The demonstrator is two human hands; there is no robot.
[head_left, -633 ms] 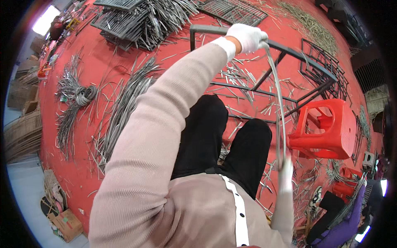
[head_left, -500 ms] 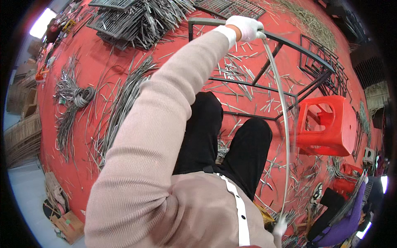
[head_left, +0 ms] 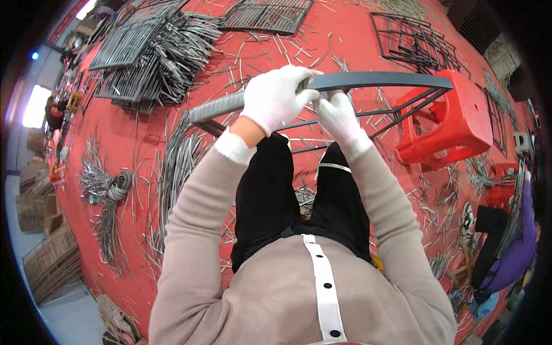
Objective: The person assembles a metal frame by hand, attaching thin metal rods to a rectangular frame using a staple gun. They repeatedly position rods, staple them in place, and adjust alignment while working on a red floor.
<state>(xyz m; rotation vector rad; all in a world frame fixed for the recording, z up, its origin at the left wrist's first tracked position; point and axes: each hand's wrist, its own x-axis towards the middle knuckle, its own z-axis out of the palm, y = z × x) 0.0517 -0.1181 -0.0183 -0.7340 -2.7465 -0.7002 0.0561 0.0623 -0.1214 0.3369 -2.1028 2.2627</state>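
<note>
A dark metal frame [head_left: 379,79] stands before my knees, and the left stretch of its top rail is closely wound with grey flat strip [head_left: 221,106]. My white-gloved left hand [head_left: 275,99] is closed round the rail where the winding meets bare metal. Just right of it, my gloved right hand [head_left: 340,119] reaches up beneath the rail with its fingers pinched together, apparently on the loose strip; the fingertips are partly hidden. A pale length of strip [head_left: 334,167] crosses my right knee.
A red plastic stool [head_left: 474,118] lies tipped at the right, close behind the frame. Grey strip bundles [head_left: 109,187] lie at the left. Stacked slatted panels [head_left: 129,52] are at the far left, and more black frames [head_left: 411,43] at the far right. Cut scraps litter the red floor.
My right hand has come up from low at the right to the rail. My left hand has moved nearer and left, and the frame appears lower. The long taut strip is no longer stretched out.
</note>
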